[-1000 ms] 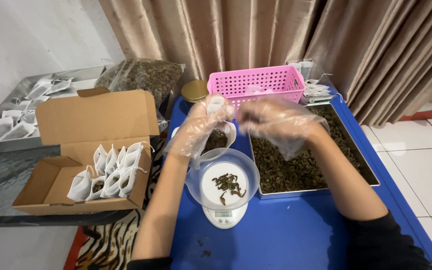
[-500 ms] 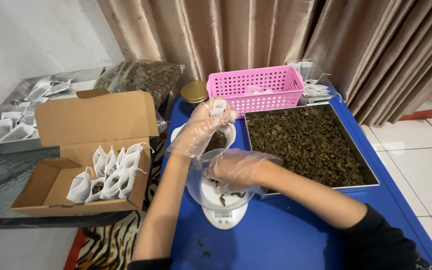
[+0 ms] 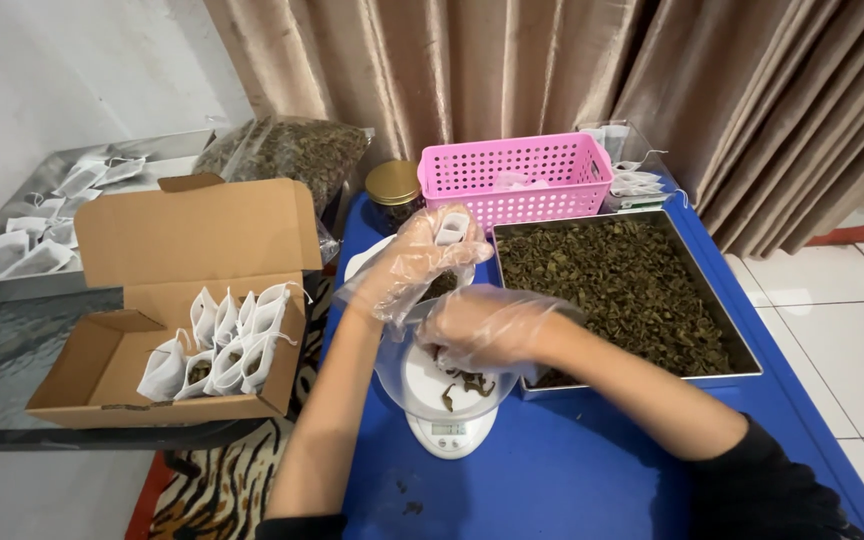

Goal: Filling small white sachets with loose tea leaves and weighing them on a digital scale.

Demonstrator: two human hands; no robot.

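While both hands wear thin clear plastic gloves, the right hand (image 3: 487, 328) dips into the clear bowl (image 3: 392, 365) on the small white kitchen scale (image 3: 449, 428), fingers curled down over a few dark dried leaves (image 3: 464, 381); whether it pinches any I cannot tell. Just above and left of it, the left hand (image 3: 417, 262) holds a small white filter bag (image 3: 451, 228) upright, mouth open. Right of the right hand lies a metal tray of dried leaves (image 3: 622, 285); beyond it stands a pink basket (image 3: 517, 180). Well left of the left hand, an open cardboard box (image 3: 192, 300) holds filled white bags (image 3: 222, 345).
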